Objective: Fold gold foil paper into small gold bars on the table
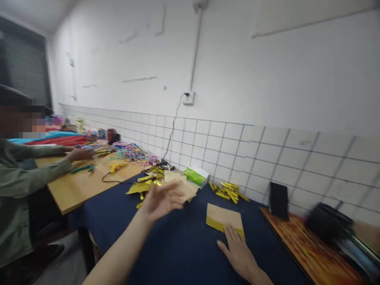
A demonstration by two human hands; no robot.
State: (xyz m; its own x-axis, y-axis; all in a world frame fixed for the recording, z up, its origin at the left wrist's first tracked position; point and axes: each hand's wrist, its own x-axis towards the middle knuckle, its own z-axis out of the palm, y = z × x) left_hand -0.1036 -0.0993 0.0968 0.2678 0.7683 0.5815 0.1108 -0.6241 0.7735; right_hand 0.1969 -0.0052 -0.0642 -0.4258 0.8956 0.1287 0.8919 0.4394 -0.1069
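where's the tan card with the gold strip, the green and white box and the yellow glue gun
Tan card with a gold strip (223, 215): head view, on the bare tan face.
Green and white cardboard box (191, 177): head view, on its green panel.
Yellow glue gun (116, 167): head view, on its body.

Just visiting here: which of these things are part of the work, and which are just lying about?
Part of the work:
right hand; left hand; brown card with gold edge; gold foil strips; brown paper pieces

Lying about:
green box; yellow glue gun; black upright panel
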